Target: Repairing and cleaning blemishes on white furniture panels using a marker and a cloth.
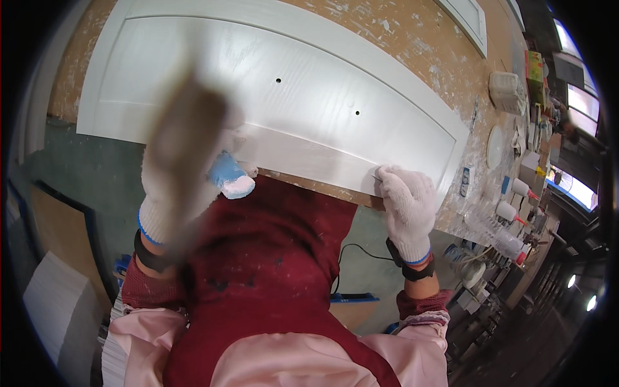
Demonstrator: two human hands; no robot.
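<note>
A long white panel (316, 84) with a raised frame and two small holes lies on the worktable, its near edge towards me. My left hand (174, 184), in a white knitted glove, is at that edge, partly hidden behind a blurred brownish shape (193, 122) close to the camera. It appears closed around a blue piece (225, 169) carrying a lump of white paste (238, 187); its exact kind is unclear. Farther right, my gloved right hand (407, 197) is closed at the frame's near edge. Something thin and greyish shows at its fingertips, too small to name.
The brown tabletop (387, 42) is spotted with white paint. A clear plastic tub (507, 92), a round lid (494, 146), white bottles with red tips (523, 188) and a clear bottle (493, 233) stand or lie at right. Boards (64, 226) lean at left.
</note>
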